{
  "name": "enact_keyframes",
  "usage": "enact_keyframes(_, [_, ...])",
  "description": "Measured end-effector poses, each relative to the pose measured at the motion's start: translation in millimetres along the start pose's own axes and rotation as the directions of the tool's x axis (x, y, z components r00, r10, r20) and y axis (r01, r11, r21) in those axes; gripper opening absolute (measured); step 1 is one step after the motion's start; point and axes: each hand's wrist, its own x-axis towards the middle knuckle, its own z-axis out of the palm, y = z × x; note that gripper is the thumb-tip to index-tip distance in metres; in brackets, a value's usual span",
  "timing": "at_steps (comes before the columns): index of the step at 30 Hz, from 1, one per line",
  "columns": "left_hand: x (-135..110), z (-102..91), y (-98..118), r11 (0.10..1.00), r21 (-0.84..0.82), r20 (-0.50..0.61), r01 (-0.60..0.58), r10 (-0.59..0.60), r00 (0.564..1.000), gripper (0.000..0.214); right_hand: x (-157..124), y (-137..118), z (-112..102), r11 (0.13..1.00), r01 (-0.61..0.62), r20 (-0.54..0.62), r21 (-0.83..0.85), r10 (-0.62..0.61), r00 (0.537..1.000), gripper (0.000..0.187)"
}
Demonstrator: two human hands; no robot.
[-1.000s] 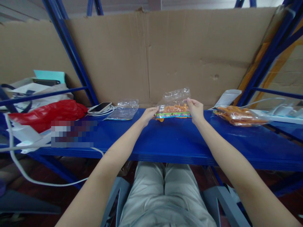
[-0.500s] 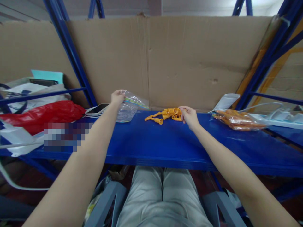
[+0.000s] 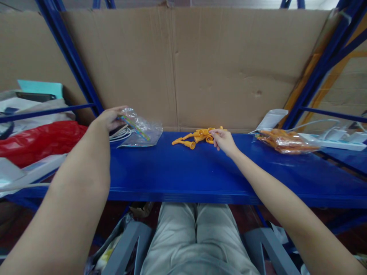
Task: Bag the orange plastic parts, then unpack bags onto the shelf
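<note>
At the left, my left hand has its fingers closed on the edge of a clear zip bag. The bag lies crumpled on the blue shelf, with its coloured zip strip slanting down to the right. My right hand is at the right end of a small pile of orange horn-shaped plastic pieces. Its thumb and forefinger pinch at one of them, and an orange end shows just above the fingers. One flared piece points its open end right at the front of the pile.
A clear bag of orange pieces and a white power strip lie at the right. Red plastic and a coiled white cable are at the left. Cardboard stands behind the blue shelf.
My left hand has moved left and the bag with it, now lower on the shelf. My right hand has shifted slightly left over the pile. The view has turned a little.
</note>
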Motion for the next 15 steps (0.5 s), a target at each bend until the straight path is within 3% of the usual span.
enact_keyframes(3, [6.3, 2.6, 37.7, 0.97, -0.151, -0.043, -0.193, 0.188, 0.981, 0.048, -0.6, 0.0, 0.1, 1.0, -0.008, 0.001, -0.024, 0.008, 1.0, 0.019])
enact_keyframes(6, [21.5, -2.8, 67.0, 0.903, -0.15, -0.082, -0.403, 0.395, 0.915, 0.058, -0.5, 0.5, 0.2, 0.999, -0.011, 0.006, -0.04, 0.011, 1.0, 0.019])
enact_keyframes(8, [32.1, -8.9, 75.6, 0.848, -0.144, -0.127, -0.51, 0.495, 0.859, 0.064, -0.6, 0.4, 0.5, 0.999, -0.002, 0.02, -0.05, 0.003, 1.0, 0.02])
enact_keyframes(10, [39.1, -14.9, 72.2, 0.828, -0.158, -0.144, -0.538, 0.519, 0.842, 0.062, -1.0, -0.4, 0.9, 0.998, 0.007, 0.034, -0.068, -0.005, 0.999, 0.021])
enact_keyframes(12, [39.9, -19.2, 56.8, 0.839, -0.246, -0.181, -0.485, 0.452, 0.873, 0.061, -1.6, -1.5, 1.2, 0.996, 0.007, 0.044, -0.091, -0.003, 0.999, 0.022])
enact_keyframes(15, [32.3, -22.5, 17.3, 0.879, -0.312, -0.176, -0.361, 0.32, 0.931, 0.044, -2.3, -3.1, 1.4, 0.993, 0.004, 0.055, -0.118, 0.002, 0.999, 0.023])
